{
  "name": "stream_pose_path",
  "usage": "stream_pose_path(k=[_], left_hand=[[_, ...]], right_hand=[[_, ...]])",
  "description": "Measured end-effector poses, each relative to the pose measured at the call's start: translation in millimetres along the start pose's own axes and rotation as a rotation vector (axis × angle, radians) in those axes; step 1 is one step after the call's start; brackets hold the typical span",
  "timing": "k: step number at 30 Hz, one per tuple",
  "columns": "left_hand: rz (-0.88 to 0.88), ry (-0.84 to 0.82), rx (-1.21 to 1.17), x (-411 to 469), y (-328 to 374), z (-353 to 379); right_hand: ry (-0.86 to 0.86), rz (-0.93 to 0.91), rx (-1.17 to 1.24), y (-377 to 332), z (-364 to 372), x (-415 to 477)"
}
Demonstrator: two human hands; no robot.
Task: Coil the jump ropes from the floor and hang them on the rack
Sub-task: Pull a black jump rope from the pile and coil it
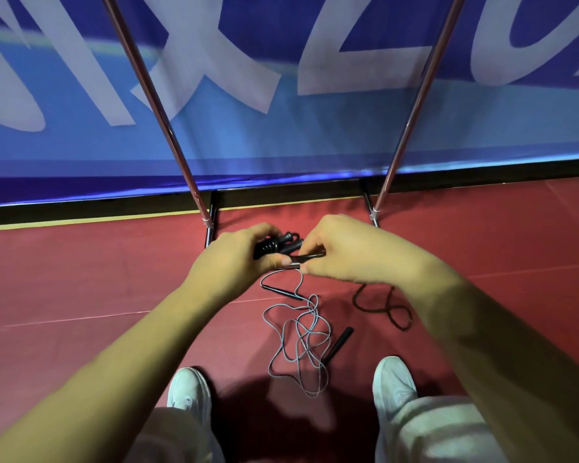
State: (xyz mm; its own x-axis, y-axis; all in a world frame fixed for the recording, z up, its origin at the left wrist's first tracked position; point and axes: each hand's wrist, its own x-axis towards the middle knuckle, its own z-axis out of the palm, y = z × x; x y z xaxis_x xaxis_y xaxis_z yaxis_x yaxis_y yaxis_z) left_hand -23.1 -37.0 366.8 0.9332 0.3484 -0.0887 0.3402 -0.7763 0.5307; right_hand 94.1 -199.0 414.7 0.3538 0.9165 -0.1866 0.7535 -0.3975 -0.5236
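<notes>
Grey jump rope (301, 342) runs down from my grip into a tangle of crossed loops on the floor just below it. My right hand (345, 252) pinches its slim handle (310, 259). My left hand (238, 259), touching it, is curled round a black bundle (276, 243) of handles. Lifting now would probably tighten those loops into a knot. With both hands busy, the bundle could also slip loose.

Arms forward; left hand (236, 253) round black handles (283, 240), right hand (343, 252) pinched on slim handle (310, 257).
</notes>
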Motion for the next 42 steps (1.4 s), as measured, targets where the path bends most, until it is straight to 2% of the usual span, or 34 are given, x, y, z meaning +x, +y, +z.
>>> stream_pose_path(k=[3,5,8,12,15,18,24,28,31,33,34,37,38,40,42], left_hand=[[0.146,-0.229,0.047,-0.1,-0.6,-3.0],[0.233,-0.298,0.076,-1.8,0.4,-5.7],[0.316,-0.258,0.021,-6.8,9.4,-6.2],[0.338,-0.074,-0.205,-11.9,16.6,-8.8],[0.243,-0.093,-0.601,-16.3,26.3,-16.8],[0.13,-0.055,-0.834,-16.3,30.7,-20.2],[-0.116,0.087,-1.181,-6.5,27.0,-23.3],[-0.33,0.001,-1.383,-1.2,24.9,-25.1],[-0.43,-0.063,-1.437,-0.3,24.1,-24.2],[-0.471,-0.057,-1.349,0.0,22.3,-23.5],[-0.452,-0.008,-1.184,0.0,19.5,-21.8],[-0.23,0.189,-0.317,-1.1,6.7,-11.7],[-0.18,0.188,-0.126,-1.9,4.7,-9.6],[-0.17,0.117,0.035,-2.3,5.5,-8.4],[-0.163,0.04,0.078,-1.1,5.6,-9.1]], right_hand=[[0.017,-0.004,0.04,-0.4,-1.5,-1.5],[0.039,-0.007,0.085,0.8,-3.4,-2.7],[0.167,0.005,0.177,7.9,-4.1,-1.0],[0.333,0.032,0.37,16.2,-0.3,4.2],[0.333,0.048,0.455,18.2,-1.7,7.5],[0.273,0.093,0.47,18.1,-0.8,9.6],[0.187,0.085,0.503,17.2,2.3,11.0],[0.12,0.122,0.471,16.9,4.3,6.8],[0.087,0.113,0.376,14.4,-0.1,3.6],[0.071,0.102,0.305,12.9,-2.9,3.4],[0.05,0.104,0.288,11.4,-2.9,3.5],[-0.001,0.048,0.188,6.1,0.5,3.4],[-0.013,0.021,0.141,4.3,1.9,3.4],[-0.035,-0.006,0.086,2.0,3.1,2.5],[-0.053,-0.018,0.061,1.2,3.6,1.5]])
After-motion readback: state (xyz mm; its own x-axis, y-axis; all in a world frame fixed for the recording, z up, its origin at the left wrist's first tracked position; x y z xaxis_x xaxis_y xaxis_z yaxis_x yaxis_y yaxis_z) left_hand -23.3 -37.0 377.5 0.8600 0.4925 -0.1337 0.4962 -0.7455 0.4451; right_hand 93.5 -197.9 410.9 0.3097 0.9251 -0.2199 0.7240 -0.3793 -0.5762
